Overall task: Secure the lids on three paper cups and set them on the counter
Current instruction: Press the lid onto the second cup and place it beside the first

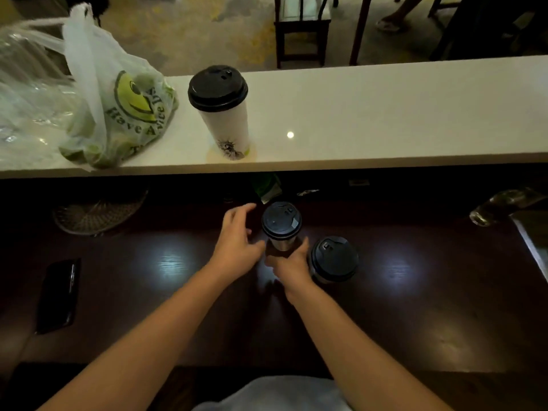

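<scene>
The left hand [237, 244] hangs open beside the middle cup [281, 229]; the right hand [289, 262] seemingly grips its base. Another lidded cup [333, 259] stands just right; a third [221, 111] beyond. Thin paper crushes; hold low.

Cup by the fingertips [281, 229]: black lid, grey wall. Cup [333, 259] w/ black lid just right of the right-hand fingers. Far past the fingers: white cup [226, 120], black lid, dark print low on wall. Bag [130, 111]: clear-white, yellow-green smiley, dark lettering. Counter [385, 114] white; worktop [415, 307] dark brown.
</scene>
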Demonstrator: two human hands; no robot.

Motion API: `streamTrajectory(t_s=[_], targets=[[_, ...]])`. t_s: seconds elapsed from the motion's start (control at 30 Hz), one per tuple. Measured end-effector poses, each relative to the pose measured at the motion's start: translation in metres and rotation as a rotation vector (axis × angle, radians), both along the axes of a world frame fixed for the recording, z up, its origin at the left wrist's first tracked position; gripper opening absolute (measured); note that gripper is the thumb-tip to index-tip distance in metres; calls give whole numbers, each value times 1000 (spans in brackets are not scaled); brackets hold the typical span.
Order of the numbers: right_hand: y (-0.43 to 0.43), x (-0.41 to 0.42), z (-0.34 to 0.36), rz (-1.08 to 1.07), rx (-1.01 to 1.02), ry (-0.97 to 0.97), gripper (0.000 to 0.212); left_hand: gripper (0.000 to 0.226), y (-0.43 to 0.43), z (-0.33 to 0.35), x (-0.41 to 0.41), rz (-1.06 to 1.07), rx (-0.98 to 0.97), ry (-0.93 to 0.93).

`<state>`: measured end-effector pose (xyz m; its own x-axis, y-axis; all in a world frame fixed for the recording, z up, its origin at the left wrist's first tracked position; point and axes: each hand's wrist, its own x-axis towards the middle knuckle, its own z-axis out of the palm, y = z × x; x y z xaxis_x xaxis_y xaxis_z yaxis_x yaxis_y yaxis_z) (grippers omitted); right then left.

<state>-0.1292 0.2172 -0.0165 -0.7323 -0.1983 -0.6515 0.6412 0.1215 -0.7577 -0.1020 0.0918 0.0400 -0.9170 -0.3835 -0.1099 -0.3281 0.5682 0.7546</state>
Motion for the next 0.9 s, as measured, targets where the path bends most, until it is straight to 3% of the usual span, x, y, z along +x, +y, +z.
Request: streamTrajectory(t_s=[0.13,0.2,0.3,0.43,0.57,0.7,0.8,0.9], targets=[[-11,-14,-8,-35,8,87,118,99,3,13,-28,-172,-59,-93],[-14,-18,-10,-76,23,165,102,104,4,12,-39,-252,-126,-195],[-15,-24,-12,-28,97,293,74,97,5,6,-48,-332,-203,-261],[-13,-28,-15,57,-25,242,77,89,-7,-2,-40,-292,-167,-224],[-8,-23,-18,280,17,291,80,93,-30,-6,-26,-221,-14,-175],[-11,-18,-19,436,36,284,92,93,-46,-4,-9,-20,282,-225],[-10,-17,-11,515,-2,280,85,72,-55,0,5,88,463,-219],[-9,-18,4,604,-47,285,78,62,-64,10,18,149,505,-251]])
